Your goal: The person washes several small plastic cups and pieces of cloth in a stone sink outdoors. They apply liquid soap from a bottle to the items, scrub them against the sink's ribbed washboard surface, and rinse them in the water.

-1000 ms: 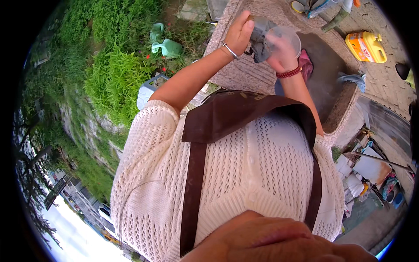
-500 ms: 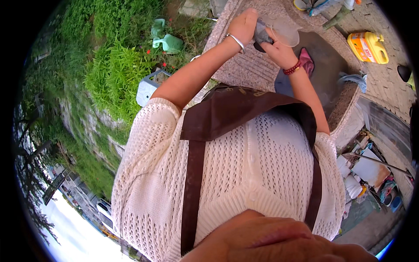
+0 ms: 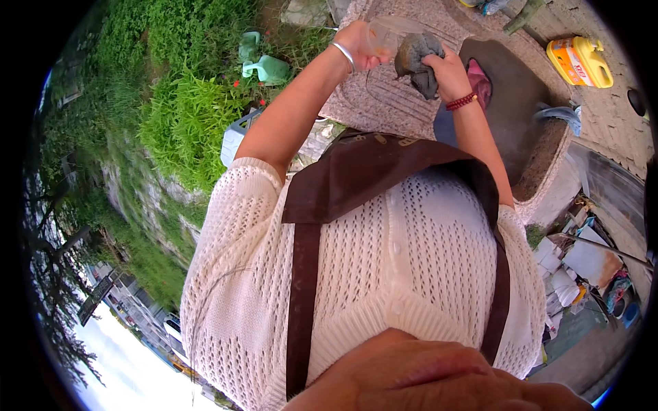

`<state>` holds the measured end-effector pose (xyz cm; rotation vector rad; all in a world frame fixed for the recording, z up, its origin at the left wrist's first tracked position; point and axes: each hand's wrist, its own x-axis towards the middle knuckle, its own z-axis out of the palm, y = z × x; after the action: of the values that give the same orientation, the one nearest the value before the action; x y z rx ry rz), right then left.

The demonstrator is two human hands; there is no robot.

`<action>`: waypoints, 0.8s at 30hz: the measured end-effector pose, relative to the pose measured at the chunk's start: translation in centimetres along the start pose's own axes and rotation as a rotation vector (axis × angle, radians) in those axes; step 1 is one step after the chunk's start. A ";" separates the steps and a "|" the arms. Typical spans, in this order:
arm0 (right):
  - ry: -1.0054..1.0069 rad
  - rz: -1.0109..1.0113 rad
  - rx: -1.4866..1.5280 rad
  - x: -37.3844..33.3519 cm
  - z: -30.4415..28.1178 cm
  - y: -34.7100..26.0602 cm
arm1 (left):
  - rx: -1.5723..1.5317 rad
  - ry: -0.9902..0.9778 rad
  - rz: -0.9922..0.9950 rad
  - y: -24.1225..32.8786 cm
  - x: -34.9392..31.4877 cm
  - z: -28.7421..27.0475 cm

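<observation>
Over a speckled stone wash basin point(image 3: 373, 103) with a ridged scrubbing slope, both my arms reach forward. My left hand point(image 3: 359, 48), with a silver bangle at the wrist, grips a clear plastic container point(image 3: 397, 29) whose exact shape is hard to make out. A crumpled grey cloth point(image 3: 418, 60) is bunched in my right hand point(image 3: 450, 74), next to the container. That hand's fingers are closed on it, and a red beaded bracelet circles the wrist. Dark grey water point(image 3: 514, 103) fills the basin's hollow. Pink fabric point(image 3: 479, 85) lies in it, to the right of my right hand.
On the paving at the right stands a yellow jug point(image 3: 580, 63) with a handle. A blue-grey cloth point(image 3: 563, 116) hangs over the basin's right rim. Left of the basin are a green watering can point(image 3: 269, 70), plants and a pale plastic stool point(image 3: 236, 137). Clutter point(image 3: 582, 267) is piled at lower right.
My hands have come apart: the left moved leftward and down with the clear container, while the right moved slightly right with the grey cloth, which now shows more fully.
</observation>
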<state>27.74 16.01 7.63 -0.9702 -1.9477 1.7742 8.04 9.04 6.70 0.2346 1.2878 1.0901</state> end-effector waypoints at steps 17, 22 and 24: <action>0.029 -0.041 0.668 0.0 3.1 -0.5 | -0.071 0.007 0.503 -2.8 -3.3 3.4; 0.031 -0.230 -0.048 0.1 3.3 -1.4 | 0.103 -0.134 0.464 -1.6 -2.1 2.3; 0.034 -0.459 -0.140 0.3 3.4 -1.4 | 0.084 -0.129 0.375 -1.1 -2.3 2.2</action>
<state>24.94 13.66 8.33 -0.5262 -2.0858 1.3708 10.75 7.61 8.17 0.6191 1.2023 1.3141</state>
